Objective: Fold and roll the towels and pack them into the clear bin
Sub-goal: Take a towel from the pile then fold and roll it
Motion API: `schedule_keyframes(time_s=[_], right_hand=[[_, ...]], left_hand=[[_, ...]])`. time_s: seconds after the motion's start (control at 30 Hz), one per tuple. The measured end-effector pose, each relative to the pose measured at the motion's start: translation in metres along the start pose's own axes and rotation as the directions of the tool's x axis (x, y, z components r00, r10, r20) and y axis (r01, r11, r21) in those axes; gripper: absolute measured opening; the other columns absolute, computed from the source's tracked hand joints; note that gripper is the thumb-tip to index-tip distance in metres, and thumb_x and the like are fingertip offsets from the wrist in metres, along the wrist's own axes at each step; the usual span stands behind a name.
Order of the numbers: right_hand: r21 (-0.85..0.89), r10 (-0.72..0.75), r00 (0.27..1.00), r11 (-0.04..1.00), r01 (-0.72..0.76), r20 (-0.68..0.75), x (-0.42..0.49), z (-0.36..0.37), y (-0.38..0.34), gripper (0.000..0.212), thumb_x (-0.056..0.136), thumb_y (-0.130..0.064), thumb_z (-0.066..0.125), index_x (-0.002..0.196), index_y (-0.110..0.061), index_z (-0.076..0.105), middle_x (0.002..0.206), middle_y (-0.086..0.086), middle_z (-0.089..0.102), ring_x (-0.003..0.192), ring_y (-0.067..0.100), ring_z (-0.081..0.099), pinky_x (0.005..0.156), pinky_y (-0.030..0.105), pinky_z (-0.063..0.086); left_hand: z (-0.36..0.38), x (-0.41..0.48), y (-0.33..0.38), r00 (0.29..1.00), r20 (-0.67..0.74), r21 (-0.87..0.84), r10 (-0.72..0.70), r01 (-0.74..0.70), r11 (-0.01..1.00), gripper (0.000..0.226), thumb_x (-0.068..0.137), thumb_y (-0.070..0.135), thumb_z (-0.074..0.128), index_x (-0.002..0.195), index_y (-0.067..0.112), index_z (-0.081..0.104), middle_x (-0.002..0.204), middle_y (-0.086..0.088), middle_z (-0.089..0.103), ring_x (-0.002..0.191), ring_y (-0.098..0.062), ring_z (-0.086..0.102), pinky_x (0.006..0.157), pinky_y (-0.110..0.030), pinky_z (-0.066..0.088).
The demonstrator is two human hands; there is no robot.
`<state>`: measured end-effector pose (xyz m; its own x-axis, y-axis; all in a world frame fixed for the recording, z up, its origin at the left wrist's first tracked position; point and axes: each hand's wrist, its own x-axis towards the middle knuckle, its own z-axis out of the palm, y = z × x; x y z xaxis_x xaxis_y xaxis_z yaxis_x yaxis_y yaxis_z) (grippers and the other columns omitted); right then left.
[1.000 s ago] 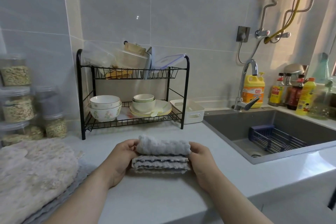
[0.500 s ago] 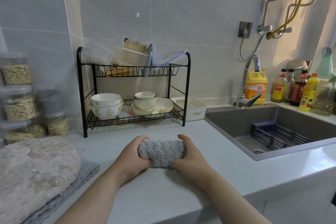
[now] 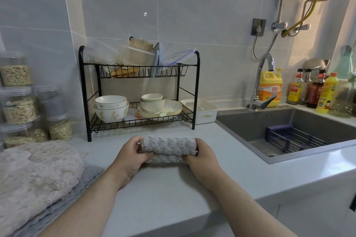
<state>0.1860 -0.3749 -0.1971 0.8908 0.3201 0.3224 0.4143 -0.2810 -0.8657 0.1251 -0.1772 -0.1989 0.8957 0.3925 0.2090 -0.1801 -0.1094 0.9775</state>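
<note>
On the countertop (image 3: 173, 198), front and centre: a grey plush rolled towel (image 3: 167, 149) lies crosswise as a short cylinder, its ends pointing left and right.
Left hand (image 3: 131, 155): mine, clamped on the roll's left end, fingers curled over the top and thumb tucked against the side nearest me.
Right hand (image 3: 202, 157): mine, gripping the roll's right end the same way, fingers wrapped round it.
Towel pile (image 3: 36, 175): unfolded towels stacked flat at my far left on the counter, a fluffy beige one on top and a grey one showing beneath its edge, well apart from the roll.
Dish rack (image 3: 196, 90): black wire, two tiers, standing against the tiled wall behind the roll.
Lower tier: stacked bowls (image 3: 111, 108) on the left, with more bowls and plates on the right.
Upper tier: clear plastic containers (image 3: 138, 56) and lids, jumbled together.
White basket (image 3: 200, 110): just beside the rack's right leg.
Sink (image 3: 289, 121): grey, set into the counter on my right, with a blue drainer rack (image 3: 294, 137) inside.
Faucet (image 3: 264, 82): chrome, at the sink's back edge, with a yellow dish soap bottle (image 3: 270, 88) just behind it.
Sauce bottles (image 3: 312, 90): clustered at the far right.
Jars (image 3: 18, 106): clear, stacked at far left, holding pale grain.
</note>
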Motion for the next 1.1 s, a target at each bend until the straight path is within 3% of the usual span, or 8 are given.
schedule_keyframes(time_s=[0.13,0.33,0.47,0.63,0.7,0.83,1.0,1.1], right_hand=[[0.077,0.041,0.999,0.996,-0.04,-0.007,-0.001,0.0,0.0,0.037,0.083,-0.005,0.064,0.111,-0.027,0.056,0.097,-0.006,0.066,0.076,0.0,0.06,0.066,0.014,0.046],[0.152,0.113,0.994,0.982,-0.111,-0.002,0.003,-0.001,0.014,0.039,0.087,-0.014,0.064,0.113,-0.038,0.048,0.102,-0.011,0.062,0.071,0.008,0.06,0.061,0.017,0.046],[0.178,0.191,0.98,0.964,-0.197,0.052,0.002,-0.001,0.014,0.039,0.086,-0.013,0.061,0.113,-0.037,0.049,0.109,-0.008,0.061,0.076,0.012,0.062,0.072,0.025,0.052],[0.234,0.369,0.92,0.89,-0.39,0.128,0.015,-0.029,-0.024,0.039,0.088,-0.009,0.061,0.117,-0.032,0.048,0.111,-0.005,0.055,0.073,0.011,0.061,0.061,0.019,0.05],[0.244,0.408,0.907,0.874,-0.42,0.099,0.023,-0.053,-0.053,0.038,0.089,-0.01,0.061,0.117,-0.032,0.048,0.114,-0.004,0.057,0.082,0.014,0.063,0.068,0.023,0.055],[0.331,0.47,0.883,0.83,-0.448,0.016,0.023,-0.119,-0.114,0.036,0.09,-0.014,0.061,0.12,-0.032,0.052,0.116,-0.002,0.061,0.093,0.019,0.067,0.082,0.042,0.059],[0.474,0.516,0.84,0.79,-0.39,-0.169,0.001,-0.227,-0.16,0.037,0.09,-0.008,0.059,0.117,-0.034,0.058,0.113,0.001,0.065,0.095,0.02,0.069,0.081,0.041,0.06],[0.516,0.574,0.76,0.77,-0.376,-0.304,-0.02,-0.294,-0.165,0.048,0.084,-0.005,0.062,0.122,-0.034,0.057,0.115,0.0,0.064,0.098,0.021,0.068,0.075,0.033,0.059]], left_hand=[[0.0,-0.002,0.005,0.995,-0.053,-0.106,-0.085,0.079,0.991,0.033,0.081,-0.011,0.065,0.103,0.012,0.055,0.084,-0.016,0.071,0.064,-0.022,0.066,0.051,-0.028,0.054],[0.001,-0.002,-0.002,0.992,-0.102,-0.018,-0.075,0.073,0.997,0.028,0.087,0.004,0.067,0.107,0.021,0.057,0.087,-0.017,0.071,0.068,-0.025,0.06,0.062,-0.038,0.051],[0.003,-0.001,-0.006,0.99,-0.108,0.116,-0.085,0.097,0.989,0.029,0.089,0.008,0.065,0.112,0.021,0.056,0.094,-0.008,0.072,0.078,-0.023,0.066,0.064,-0.034,0.054],[0.017,0.008,0.03,0.97,-0.054,0.141,-0.237,0.243,0.96,0.035,0.088,0.007,0.066,0.119,0.017,0.054,0.102,-0.005,0.068,0.084,-0.023,0.065,0.065,-0.028,0.052],[0.028,0.015,0.063,0.962,-0.054,0.121,-0.267,0.271,0.955,0.041,0.089,0.008,0.065,0.127,0.015,0.052,0.11,-0.009,0.065,0.086,-0.018,0.063,0.068,-0.028,0.051],[0.068,0.019,0.144,0.953,0.047,-0.007,-0.3,0.3,0.954,0.028,0.092,0.005,0.058,0.112,0.024,0.06,0.096,0.002,0.073,0.089,-0.017,0.067,0.077,-0.034,0.054],[0.144,0.018,0.228,0.921,0.278,-0.146,-0.272,0.32,0.936,0.043,0.085,0.004,0.065,0.125,0.018,0.059,0.109,-0.002,0.072,0.095,-0.019,0.069,0.079,-0.034,0.052],[0.211,0.014,0.257,0.878,0.425,-0.156,-0.22,0.31,0.938,0.049,0.078,0.005,0.068,0.124,0.022,0.06,0.113,-0.001,0.071,0.099,-0.019,0.069,0.079,-0.035,0.053]])
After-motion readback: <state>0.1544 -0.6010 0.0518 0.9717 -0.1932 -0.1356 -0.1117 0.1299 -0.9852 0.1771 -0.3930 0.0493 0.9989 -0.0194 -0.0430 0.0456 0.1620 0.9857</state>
